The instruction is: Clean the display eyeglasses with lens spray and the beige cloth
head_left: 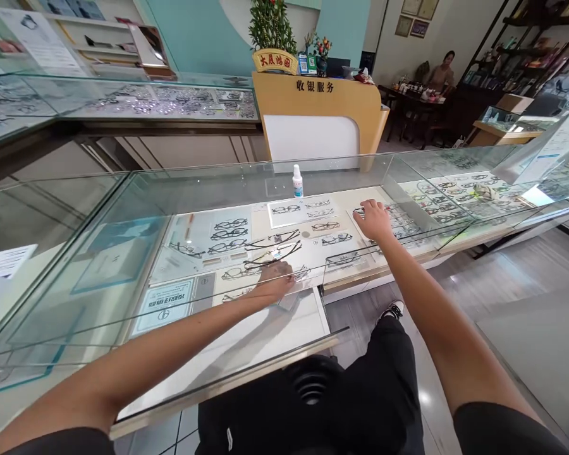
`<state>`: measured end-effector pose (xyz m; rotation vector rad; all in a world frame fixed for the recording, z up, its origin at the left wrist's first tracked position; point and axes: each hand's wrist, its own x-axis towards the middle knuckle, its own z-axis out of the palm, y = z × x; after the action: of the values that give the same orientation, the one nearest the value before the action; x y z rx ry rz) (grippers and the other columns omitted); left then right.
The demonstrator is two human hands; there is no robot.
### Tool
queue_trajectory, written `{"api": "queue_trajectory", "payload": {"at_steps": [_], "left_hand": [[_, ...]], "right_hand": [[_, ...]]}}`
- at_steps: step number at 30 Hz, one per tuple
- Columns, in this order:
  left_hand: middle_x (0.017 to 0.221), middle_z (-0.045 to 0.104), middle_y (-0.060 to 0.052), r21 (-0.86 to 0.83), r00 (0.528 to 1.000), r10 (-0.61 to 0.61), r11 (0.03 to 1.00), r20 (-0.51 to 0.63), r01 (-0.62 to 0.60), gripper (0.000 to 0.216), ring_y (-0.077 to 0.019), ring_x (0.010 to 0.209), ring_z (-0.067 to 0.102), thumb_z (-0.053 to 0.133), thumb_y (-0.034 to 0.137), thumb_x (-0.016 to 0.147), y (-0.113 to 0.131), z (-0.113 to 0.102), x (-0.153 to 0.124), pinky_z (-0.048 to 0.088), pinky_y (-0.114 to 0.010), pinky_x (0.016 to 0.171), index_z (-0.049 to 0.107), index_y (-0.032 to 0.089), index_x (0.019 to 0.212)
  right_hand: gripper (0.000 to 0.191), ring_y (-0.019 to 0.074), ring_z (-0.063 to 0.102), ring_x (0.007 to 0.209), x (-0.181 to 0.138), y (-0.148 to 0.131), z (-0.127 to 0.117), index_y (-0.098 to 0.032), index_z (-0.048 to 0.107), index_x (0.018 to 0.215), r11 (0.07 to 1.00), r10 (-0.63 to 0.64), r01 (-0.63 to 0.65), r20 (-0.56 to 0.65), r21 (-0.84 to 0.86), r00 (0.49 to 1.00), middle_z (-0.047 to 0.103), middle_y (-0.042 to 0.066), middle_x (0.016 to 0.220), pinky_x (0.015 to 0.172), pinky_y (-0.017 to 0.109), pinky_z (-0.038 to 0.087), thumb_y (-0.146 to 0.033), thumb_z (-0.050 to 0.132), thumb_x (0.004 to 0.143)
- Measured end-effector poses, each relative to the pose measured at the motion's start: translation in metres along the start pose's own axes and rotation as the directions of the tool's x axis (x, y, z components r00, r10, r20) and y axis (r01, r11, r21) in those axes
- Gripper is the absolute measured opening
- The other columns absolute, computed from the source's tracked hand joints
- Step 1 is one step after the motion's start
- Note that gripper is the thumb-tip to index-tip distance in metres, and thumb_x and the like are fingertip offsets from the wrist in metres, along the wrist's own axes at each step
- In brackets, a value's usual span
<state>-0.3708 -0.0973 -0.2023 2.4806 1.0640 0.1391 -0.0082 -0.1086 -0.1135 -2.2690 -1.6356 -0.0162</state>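
Note:
I stand at a glass display counter [180, 189] with spectacle frames laid out inside. My left hand [275, 279] presses a grey cloth [291, 292] on the glass top, fingers closed over it. Two black spectacle frames [272, 248] lie open on the glass just beyond that hand. My right hand [372, 219] rests flat on the glass further right, fingers spread, holding nothing. A small white spray bottle [297, 181] with a blue label stands upright at the far edge of the counter top.
A wooden cashier desk [317, 107] with a potted plant stands behind the counter. More glass showcases run left [123, 101] and right [478, 189]. A person sits at a table [439, 76] at the back right. Grey tiled floor lies to my right.

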Motion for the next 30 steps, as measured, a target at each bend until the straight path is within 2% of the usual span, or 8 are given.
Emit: {"api": "queue_trajectory", "payload": {"at_steps": [2, 6, 11, 15, 18, 20, 25, 30], "left_hand": [[0.102, 0.08, -0.009, -0.003, 0.997, -0.057, 0.998, 0.058, 0.057, 0.01, -0.0351, 0.12, 0.072, 0.074, 0.021, 0.094, 0.007, -0.008, -0.024, 0.052, -0.057, 0.114, 0.073, 0.022, 0.085], [0.09, 0.081, -0.001, -0.083, 0.975, -0.025, 0.996, 0.221, 0.044, 0.012, -0.03, 0.102, 0.076, 0.07, 0.022, 0.085, 0.033, -0.035, -0.067, 0.056, -0.042, 0.094, 0.07, 0.028, 0.074], [0.107, 0.083, -0.003, -0.281, 0.964, 0.054, 0.959, 0.259, 0.022, 0.012, -0.0304, 0.101, 0.077, 0.068, 0.04, 0.088, 0.078, -0.095, -0.095, 0.058, -0.041, 0.08, 0.073, 0.03, 0.082], [0.107, 0.082, 0.001, -0.263, 0.977, 0.108, 0.963, 0.183, -0.057, 0.017, -0.0279, 0.104, 0.077, 0.068, 0.048, 0.092, 0.097, -0.164, -0.082, 0.059, -0.042, 0.092, 0.077, 0.033, 0.092], [0.115, 0.08, 0.0, -0.069, 0.984, 0.141, 0.989, 0.107, -0.134, 0.026, -0.0265, 0.109, 0.075, 0.062, 0.051, 0.096, 0.087, -0.208, -0.053, 0.056, -0.04, 0.094, 0.078, 0.031, 0.099], [0.114, 0.079, -0.003, 0.049, 0.987, 0.14, 0.988, 0.076, -0.143, 0.027, -0.0282, 0.111, 0.073, 0.062, 0.05, 0.094, 0.071, -0.225, -0.029, 0.054, -0.04, 0.095, 0.077, 0.027, 0.097], [0.103, 0.078, -0.005, 0.238, 0.988, 0.151, 0.961, -0.033, -0.138, 0.021, -0.0309, 0.121, 0.067, 0.058, 0.038, 0.092, 0.025, -0.224, 0.026, 0.04, -0.048, 0.115, 0.073, 0.023, 0.09], [0.101, 0.08, -0.007, 0.308, 0.989, 0.111, 0.948, -0.093, -0.078, 0.015, -0.03, 0.114, 0.065, 0.061, 0.032, 0.088, -0.007, -0.2, 0.055, 0.039, -0.048, 0.111, 0.07, 0.022, 0.081]], "right_hand": [[0.058, 0.0424, 0.052, 0.146, 0.0, 0.001, 0.0, -0.016, 0.061, 0.153, 1.0, -0.007, 0.007, 0.009, -0.006, 1.0, 0.061, 0.02, 0.163, 0.122, 0.059, 0.045, -0.047, 0.043, 0.108], [0.061, 0.0427, 0.051, 0.149, -0.001, 0.002, 0.0, -0.015, 0.059, 0.156, 1.0, -0.006, 0.006, 0.022, -0.027, 1.0, 0.058, 0.02, 0.167, 0.123, 0.059, 0.045, -0.047, 0.041, 0.108], [0.06, 0.0436, 0.051, 0.149, -0.001, 0.003, 0.002, -0.015, 0.06, 0.155, 1.0, -0.012, 0.012, 0.014, 0.006, 1.0, 0.058, 0.021, 0.166, 0.123, 0.062, 0.044, -0.046, 0.041, 0.107], [0.062, 0.0436, 0.049, 0.151, -0.001, 0.003, 0.001, -0.013, 0.06, 0.156, 1.0, -0.007, 0.007, 0.017, 0.01, 1.0, 0.057, 0.022, 0.167, 0.124, 0.062, 0.043, -0.047, 0.04, 0.107], [0.064, 0.044, 0.049, 0.152, -0.002, 0.001, -0.001, -0.012, 0.059, 0.157, 1.0, -0.004, 0.003, 0.027, 0.012, 1.0, 0.057, 0.022, 0.168, 0.126, 0.062, 0.042, -0.047, 0.04, 0.107], [0.064, 0.0438, 0.049, 0.151, -0.002, 0.001, -0.002, -0.012, 0.059, 0.157, 1.0, -0.006, 0.005, 0.03, 0.011, 1.0, 0.057, 0.022, 0.167, 0.126, 0.062, 0.042, -0.047, 0.04, 0.107], [0.063, 0.0431, 0.05, 0.15, -0.002, 0.001, -0.002, -0.013, 0.06, 0.155, 1.0, -0.009, 0.008, 0.023, 0.01, 1.0, 0.059, 0.021, 0.165, 0.124, 0.061, 0.044, -0.048, 0.04, 0.107], [0.06, 0.0433, 0.052, 0.148, 0.0, 0.003, 0.001, -0.016, 0.062, 0.152, 1.0, -0.019, 0.019, 0.002, 0.019, 1.0, 0.06, 0.021, 0.164, 0.122, 0.062, 0.045, -0.047, 0.041, 0.106]]}}
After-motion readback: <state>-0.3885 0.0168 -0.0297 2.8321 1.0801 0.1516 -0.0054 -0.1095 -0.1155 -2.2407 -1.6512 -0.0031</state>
